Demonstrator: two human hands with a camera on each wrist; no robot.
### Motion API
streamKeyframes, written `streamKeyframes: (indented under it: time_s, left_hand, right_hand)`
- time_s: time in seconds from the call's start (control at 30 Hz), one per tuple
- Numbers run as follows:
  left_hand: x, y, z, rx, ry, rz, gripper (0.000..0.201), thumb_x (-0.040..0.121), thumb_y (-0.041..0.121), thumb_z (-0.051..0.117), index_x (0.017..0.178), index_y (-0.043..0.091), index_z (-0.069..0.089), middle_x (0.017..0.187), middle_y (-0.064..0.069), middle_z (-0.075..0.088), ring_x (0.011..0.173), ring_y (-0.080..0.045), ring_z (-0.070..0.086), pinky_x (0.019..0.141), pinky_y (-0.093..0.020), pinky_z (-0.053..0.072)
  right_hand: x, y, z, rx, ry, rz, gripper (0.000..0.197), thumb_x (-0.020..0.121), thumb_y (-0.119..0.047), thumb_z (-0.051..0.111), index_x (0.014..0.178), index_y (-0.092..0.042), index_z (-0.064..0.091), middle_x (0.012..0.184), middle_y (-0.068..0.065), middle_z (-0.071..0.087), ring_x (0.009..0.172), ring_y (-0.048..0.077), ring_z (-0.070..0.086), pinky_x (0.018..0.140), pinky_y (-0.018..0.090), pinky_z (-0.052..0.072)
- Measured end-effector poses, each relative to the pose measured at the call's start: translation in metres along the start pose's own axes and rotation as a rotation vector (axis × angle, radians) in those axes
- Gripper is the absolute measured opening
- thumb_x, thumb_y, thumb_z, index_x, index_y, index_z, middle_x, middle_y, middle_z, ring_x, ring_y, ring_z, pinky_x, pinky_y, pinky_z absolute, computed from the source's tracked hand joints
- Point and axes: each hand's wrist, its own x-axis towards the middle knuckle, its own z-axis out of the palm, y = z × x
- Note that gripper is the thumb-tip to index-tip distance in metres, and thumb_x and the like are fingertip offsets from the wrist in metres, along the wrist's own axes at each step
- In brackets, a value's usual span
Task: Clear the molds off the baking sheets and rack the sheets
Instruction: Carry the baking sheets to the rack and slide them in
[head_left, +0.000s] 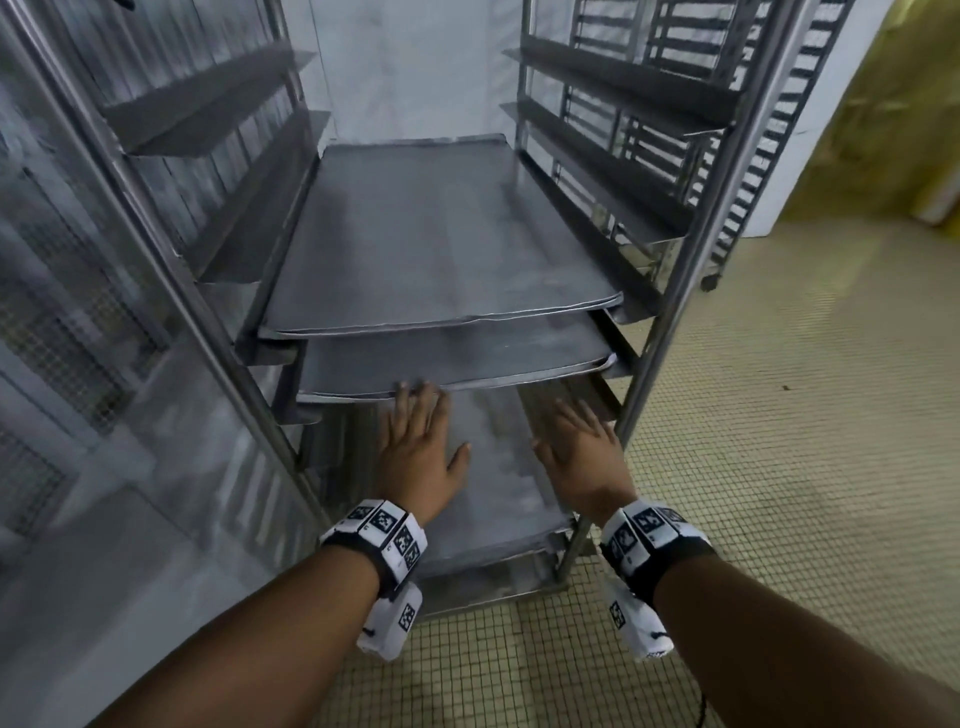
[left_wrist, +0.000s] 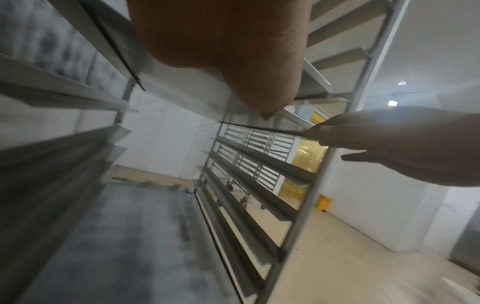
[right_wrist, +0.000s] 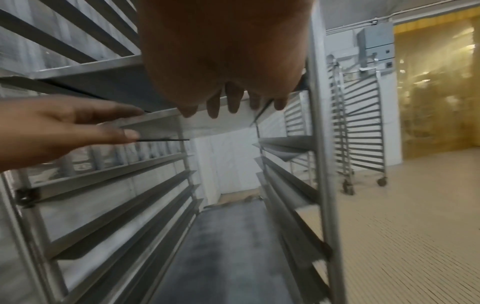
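A steel rack (head_left: 670, 322) holds three empty baking sheets: a top sheet (head_left: 441, 234), a second sheet (head_left: 457, 358) jutting out a little below it, and a low sheet (head_left: 498, 483). My left hand (head_left: 436, 415) has straight fingers touching the second sheet's front edge. My right hand (head_left: 558, 426) is open at that sheet's front right corner, fingertips at or just under the edge. The left wrist view shows my right hand (left_wrist: 389, 144) touching the thin sheet edge (left_wrist: 259, 128). The right wrist view shows my left hand (right_wrist: 78, 123) doing the same. No molds are in view.
Angled rails (head_left: 613, 145) line both sides of the rack. More wheeled racks (right_wrist: 363, 123) stand to the right, near a yellow strip curtain (right_wrist: 436, 82). A metal wall (head_left: 62, 312) runs close on the left. Tiled floor (head_left: 779, 467) lies open on the right.
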Motion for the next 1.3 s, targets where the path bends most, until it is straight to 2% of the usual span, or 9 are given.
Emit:
streamKeyframes:
  time_s: [0.07, 0.13, 0.2, 0.53, 0.6, 0.67, 0.83, 1.1, 1.3]
  left_hand:
    - [-0.008, 0.037, 0.007, -0.081, -0.030, 0.047, 0.058, 0.092, 0.043, 0.058, 0.140, 0.012, 0.054, 0.151, -0.012, 0.049, 0.146, -0.038, 0.031, 0.118, -0.055, 0.024]
    - [-0.017, 0.082, 0.012, -0.205, -0.068, 0.121, 0.046, 0.091, 0.042, 0.054, 0.119, 0.009, 0.069, 0.120, -0.014, 0.070, 0.119, -0.039, 0.060, 0.100, -0.050, 0.047]
    - [-0.030, 0.132, 0.014, -0.363, -0.131, 0.162, 0.034, 0.091, 0.037, 0.056, 0.103, 0.010, 0.074, 0.100, -0.011, 0.075, 0.095, -0.034, 0.068, 0.083, -0.042, 0.055]
    - [-0.157, 0.395, 0.031, -0.569, -0.671, 0.468, 0.015, 0.097, 0.037, 0.058, 0.092, 0.027, 0.068, 0.080, 0.011, 0.070, 0.071, -0.009, 0.063, 0.059, -0.021, 0.045]
    - [-0.194, 0.444, 0.032, -0.582, -0.773, 0.515, 0.011, 0.097, 0.035, 0.058, 0.090, 0.030, 0.065, 0.086, 0.009, 0.071, 0.080, -0.013, 0.065, 0.066, -0.025, 0.050]
    - [-0.231, 0.488, 0.040, -0.560, -0.878, 0.509, 0.021, 0.096, 0.034, 0.059, 0.111, 0.022, 0.068, 0.105, 0.001, 0.071, 0.097, -0.019, 0.066, 0.086, -0.034, 0.054]
    - [-0.282, 0.559, 0.077, -0.268, -0.911, 0.484, 0.070, 0.089, 0.050, 0.057, 0.152, 0.025, 0.036, 0.156, -0.009, 0.037, 0.141, -0.034, 0.035, 0.115, -0.048, 0.034]
    - [-0.276, 0.592, 0.105, -0.102, -0.830, 0.325, 0.074, 0.085, 0.048, 0.061, 0.146, 0.011, 0.043, 0.146, -0.022, 0.047, 0.137, -0.042, 0.038, 0.116, -0.046, 0.024]
    - [-0.247, 0.605, 0.124, -0.249, -0.810, 0.219, 0.076, 0.071, 0.053, 0.064, 0.132, 0.008, 0.056, 0.134, -0.023, 0.055, 0.120, -0.043, 0.055, 0.104, -0.047, 0.045]
  right_hand:
    - [-0.034, 0.020, -0.011, -0.003, 0.007, 0.081, 0.030, 0.098, -0.041, 0.048, 0.117, -0.025, 0.065, 0.128, -0.002, 0.063, 0.125, 0.025, 0.052, 0.103, 0.042, 0.038]
    - [-0.073, 0.053, -0.023, -0.001, 0.012, 0.204, 0.028, 0.099, -0.039, 0.047, 0.112, -0.024, 0.068, 0.112, -0.002, 0.069, 0.108, 0.024, 0.060, 0.091, 0.039, 0.047]
    - [-0.117, 0.094, -0.038, 0.006, 0.046, 0.354, 0.030, 0.101, -0.038, 0.045, 0.115, -0.025, 0.068, 0.110, -0.002, 0.070, 0.103, 0.023, 0.061, 0.087, 0.039, 0.050]
    - [-0.434, 0.248, -0.121, 0.078, 0.322, 0.933, 0.024, 0.097, -0.038, 0.054, 0.105, -0.023, 0.071, 0.107, 0.000, 0.074, 0.099, 0.026, 0.066, 0.081, 0.036, 0.052]
    - [-0.501, 0.267, -0.130, 0.103, 0.368, 1.061, 0.023, 0.095, -0.038, 0.055, 0.103, -0.025, 0.071, 0.107, 0.000, 0.074, 0.102, 0.027, 0.065, 0.083, 0.036, 0.052]
    - [-0.565, 0.281, -0.139, 0.117, 0.402, 1.163, 0.023, 0.095, -0.038, 0.057, 0.104, -0.023, 0.071, 0.108, 0.002, 0.073, 0.104, 0.026, 0.065, 0.084, 0.035, 0.051]
    - [-0.693, 0.302, -0.154, 0.120, 0.453, 1.419, 0.034, 0.093, -0.039, 0.057, 0.120, -0.020, 0.066, 0.123, 0.011, 0.065, 0.116, 0.032, 0.056, 0.095, 0.038, 0.047]
    - [-0.763, 0.322, -0.155, 0.194, 0.433, 1.620, 0.063, 0.090, -0.045, 0.062, 0.142, -0.016, 0.044, 0.137, 0.019, 0.049, 0.127, 0.039, 0.045, 0.100, 0.044, 0.042]
    - [-0.760, 0.355, -0.166, 0.285, 0.475, 1.610, 0.070, 0.089, -0.043, 0.064, 0.146, -0.009, 0.041, 0.138, 0.022, 0.050, 0.124, 0.039, 0.051, 0.102, 0.044, 0.044]
